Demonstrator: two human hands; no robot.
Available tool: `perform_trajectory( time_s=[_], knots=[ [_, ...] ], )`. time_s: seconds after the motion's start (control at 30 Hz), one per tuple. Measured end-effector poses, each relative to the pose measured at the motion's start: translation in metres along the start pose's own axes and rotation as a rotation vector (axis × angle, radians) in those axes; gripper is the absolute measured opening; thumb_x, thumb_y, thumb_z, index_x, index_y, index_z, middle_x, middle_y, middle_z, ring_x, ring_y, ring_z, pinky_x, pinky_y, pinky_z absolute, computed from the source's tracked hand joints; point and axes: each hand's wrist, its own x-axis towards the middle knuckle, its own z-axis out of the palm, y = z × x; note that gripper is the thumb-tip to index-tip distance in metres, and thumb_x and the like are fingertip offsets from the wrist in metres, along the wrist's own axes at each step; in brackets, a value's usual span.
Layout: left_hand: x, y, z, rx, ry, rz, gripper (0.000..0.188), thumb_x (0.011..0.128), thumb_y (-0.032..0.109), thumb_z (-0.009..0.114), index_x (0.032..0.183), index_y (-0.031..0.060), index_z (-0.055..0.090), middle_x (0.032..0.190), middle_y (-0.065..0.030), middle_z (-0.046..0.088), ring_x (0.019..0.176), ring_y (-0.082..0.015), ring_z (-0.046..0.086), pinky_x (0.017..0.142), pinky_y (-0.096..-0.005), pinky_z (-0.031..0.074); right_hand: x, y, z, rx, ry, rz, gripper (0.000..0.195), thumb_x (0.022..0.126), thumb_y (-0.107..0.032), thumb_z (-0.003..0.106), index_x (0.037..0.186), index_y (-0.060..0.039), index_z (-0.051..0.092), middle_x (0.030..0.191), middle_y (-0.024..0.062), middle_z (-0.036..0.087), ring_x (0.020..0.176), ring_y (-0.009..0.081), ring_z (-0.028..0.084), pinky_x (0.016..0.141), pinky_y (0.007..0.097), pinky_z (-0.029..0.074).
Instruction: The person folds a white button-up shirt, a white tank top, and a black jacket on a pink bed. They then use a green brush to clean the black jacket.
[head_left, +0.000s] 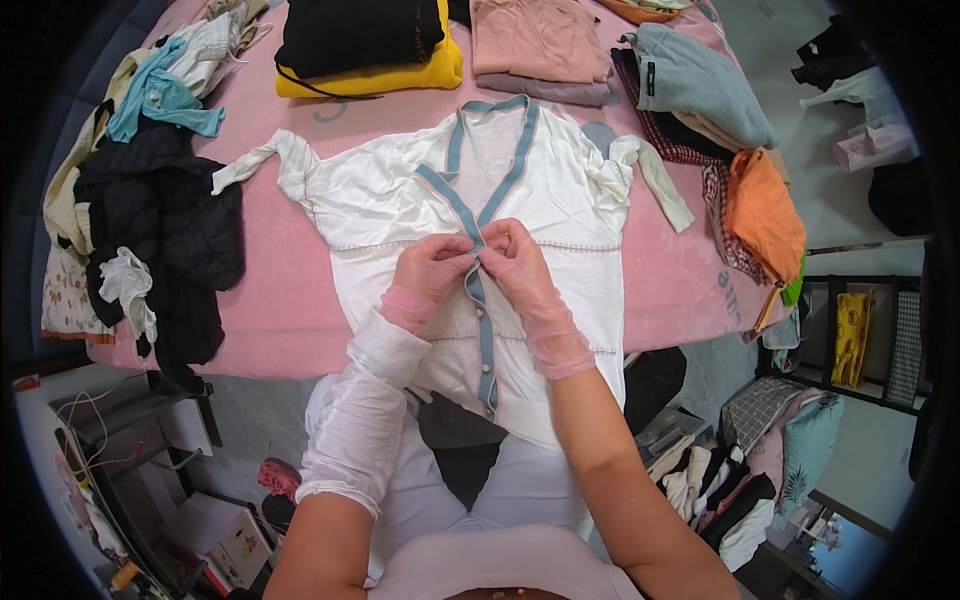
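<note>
A white knit cardigan (390, 187) with a blue-grey button band (486, 330) lies spread front up, its hem hanging past the edge of a pink bedspread (277, 322). Both hands wear thin pink gloves. My left hand (435, 266) pinches the band at mid-chest, and my right hand (514, 259) grips it right beside, fingertips nearly touching. The fingers hide whatever button sits there. Below them the two front edges meet, with several small buttons showing. Above, the neckline parts in a V. Each sleeve lies twisted out to its side.
Folded black and yellow garments (367, 45) and a pink stack (536, 45) lie at the far side. Grey knitwear (690, 82) and an orange garment (765, 210) are piled right. Left are a black jacket (165, 217) and a light-blue garment (157, 90). A shelf rack (847, 337) stands lower right.
</note>
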Motion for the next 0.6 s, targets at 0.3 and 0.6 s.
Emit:
perform_trajectory(
  time_s=[0.3,0.6],
  knots=[
    [0.005,-0.001,-0.009,-0.07,-0.044,-0.095,0.016,0.082,-0.002,0.066,0.098,-0.0008,0.066,0.091,-0.0044,0.066,0.08,-0.012,0.062,0.074,-0.0243,0.051,-0.002,0.004,0.004,0.144,-0.015,0.043,0.022,0.083,0.002,0.059,0.103,-0.0022,0.053,0.086,0.0046,0.059,0.079,0.0106,0.056,0.071,0.022,0.047],
    [0.001,0.012,-0.007,-0.145,-0.041,-0.194,0.014,0.08,-0.001,0.067,0.094,0.0002,0.066,0.086,-0.0028,0.065,0.075,-0.0116,0.061,0.068,-0.0252,0.051,-0.001,0.004,0.004,0.152,-0.06,0.003,0.025,0.082,0.004,0.057,0.105,-0.0024,0.051,0.086,0.0039,0.058,0.08,0.0104,0.056,0.072,0.0218,0.046]
  ],
)
